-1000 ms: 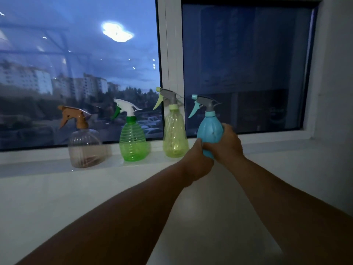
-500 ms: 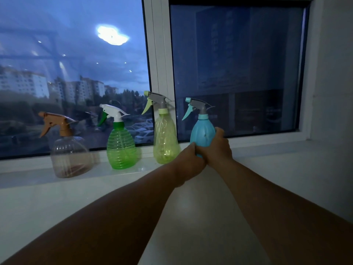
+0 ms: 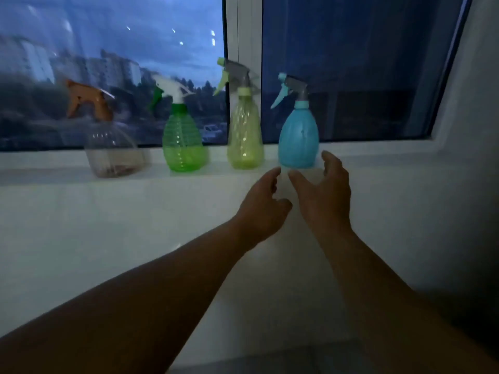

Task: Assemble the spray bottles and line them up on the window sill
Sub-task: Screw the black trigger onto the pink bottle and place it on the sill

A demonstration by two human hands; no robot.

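There is a single view, from a wide-angle camera worn on the person's head. It faces forward and slightly down toward a white window sill (image 3: pixel 54 179) that crosses the middle of the frame, with dark window glass (image 3: pixel 351 63) filling the upper half. The camera sits at arm's reach from the sill: both bare forearms run in from the bottom edge toward the centre. The sill bows and the right window edge leans, as a wide lens renders them.

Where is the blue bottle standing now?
The blue bottle stands on the sill, rightmost in the row, beside the yellow-green bottle, just beyond both open hands.
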